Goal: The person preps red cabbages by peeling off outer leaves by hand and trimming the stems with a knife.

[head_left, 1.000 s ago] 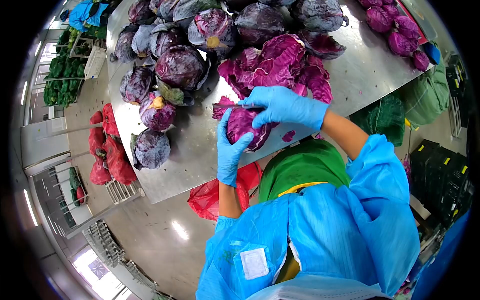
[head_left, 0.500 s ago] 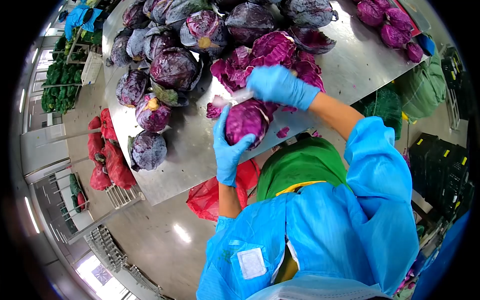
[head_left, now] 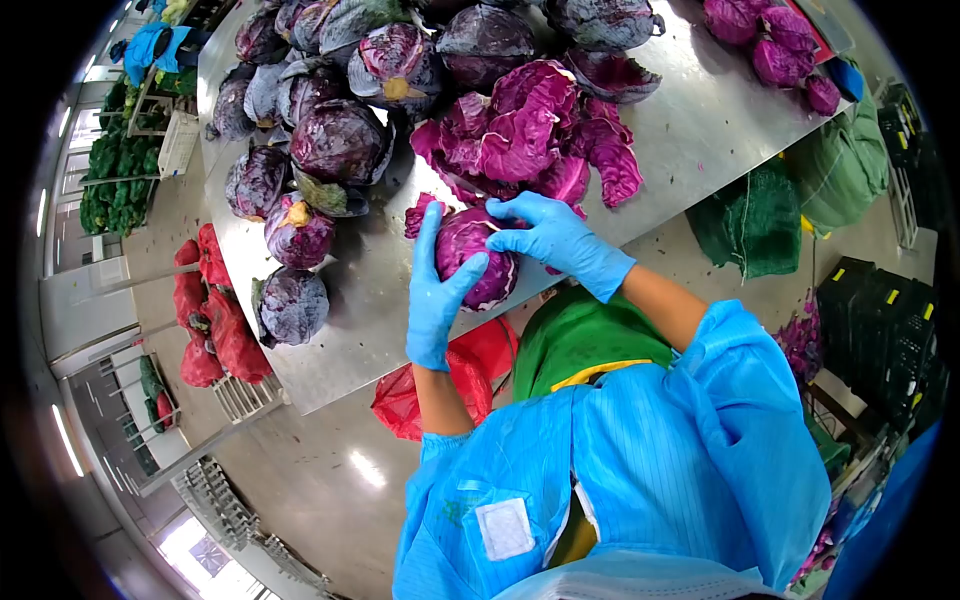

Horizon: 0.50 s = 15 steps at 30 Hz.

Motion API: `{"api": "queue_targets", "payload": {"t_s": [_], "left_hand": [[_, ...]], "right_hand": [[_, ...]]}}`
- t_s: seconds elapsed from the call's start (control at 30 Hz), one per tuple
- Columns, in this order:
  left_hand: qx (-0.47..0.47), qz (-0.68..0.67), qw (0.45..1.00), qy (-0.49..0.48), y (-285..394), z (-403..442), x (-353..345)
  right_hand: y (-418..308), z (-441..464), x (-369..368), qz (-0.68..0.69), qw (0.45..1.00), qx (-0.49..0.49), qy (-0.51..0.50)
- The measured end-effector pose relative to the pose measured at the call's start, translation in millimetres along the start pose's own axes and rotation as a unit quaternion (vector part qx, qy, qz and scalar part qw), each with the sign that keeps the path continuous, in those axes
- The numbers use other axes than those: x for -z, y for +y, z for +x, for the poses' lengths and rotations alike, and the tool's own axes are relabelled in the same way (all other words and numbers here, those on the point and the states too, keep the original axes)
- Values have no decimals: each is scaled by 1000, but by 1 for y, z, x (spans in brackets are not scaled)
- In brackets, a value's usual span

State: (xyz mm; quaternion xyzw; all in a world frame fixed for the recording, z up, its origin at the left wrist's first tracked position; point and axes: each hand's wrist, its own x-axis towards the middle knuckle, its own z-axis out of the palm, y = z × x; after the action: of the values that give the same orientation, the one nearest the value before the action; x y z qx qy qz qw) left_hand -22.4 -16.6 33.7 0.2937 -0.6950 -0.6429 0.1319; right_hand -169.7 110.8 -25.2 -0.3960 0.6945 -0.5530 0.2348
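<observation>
A peeled red cabbage (head_left: 464, 240) rests near the front edge of the metal table, between my gloved hands. My left hand (head_left: 437, 295) cups its left side, thumb toward me and fingers along the far side. On the right, my right hand (head_left: 560, 243) grips its upper part with thumb and fingertips. Whether anything else is tucked in that palm is hidden. Just beyond the cabbage lies a heap of loose purple leaves (head_left: 530, 125), with a small leaf scrap (head_left: 420, 214) by my left fingertips.
Several untrimmed red cabbages (head_left: 342, 140) crowd the far left of the metal table (head_left: 365, 340). Peeled cabbages (head_left: 782, 62) sit at the far right corner. A red mesh bag (head_left: 400, 400) hangs below the front edge; green sacks (head_left: 745, 225) and black crates (head_left: 870, 335) stand to the right.
My right hand has come down from over the leaves onto the cabbage. The pale blurred object it held is out of sight. Loose leaves now spread further right.
</observation>
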Motion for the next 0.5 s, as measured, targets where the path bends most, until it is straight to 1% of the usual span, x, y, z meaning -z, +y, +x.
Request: {"api": "queue_targets", "payload": {"t_s": [0.03,0.1,0.17,0.2,0.23,0.27,0.3,0.33,0.37,0.4,0.43,0.47,0.5], "left_hand": [[39,-23,999,-14,0,3,4],[112,-70,990,-41,-1,8,10],[83,-65,994,-17,-5,6,8],[68,-52,996,1,-11,4,9],[56,-40,997,18,-14,1,9],[27,-29,999,36,-13,-1,7],[43,-101,992,66,-21,-4,8],[58,-172,979,98,-33,-9,12],[72,-241,959,130,-43,-13,16],[75,-259,949,165,-45,-18,10],[91,-317,931,160,-46,-20,5],[106,-374,908,154,-47,-21,-1],[123,-431,882,146,-49,-23,-7]], "right_hand": [[6,5,-3,-42,996,83,17],[11,10,-3,-127,984,121,14],[13,16,-3,-200,970,138,11],[11,20,-2,-285,944,164,15],[19,26,-1,-273,942,191,44],[27,33,8,-292,940,165,70],[29,40,16,-309,935,142,97],[14,46,21,-267,947,115,134],[-4,39,29,-216,968,57,115],[-5,31,25,-163,980,58,96],[-6,23,22,-111,989,61,78],[-12,11,14,-6,1000,-6,19],[-18,6,5,39,999,-10,-31]]}}
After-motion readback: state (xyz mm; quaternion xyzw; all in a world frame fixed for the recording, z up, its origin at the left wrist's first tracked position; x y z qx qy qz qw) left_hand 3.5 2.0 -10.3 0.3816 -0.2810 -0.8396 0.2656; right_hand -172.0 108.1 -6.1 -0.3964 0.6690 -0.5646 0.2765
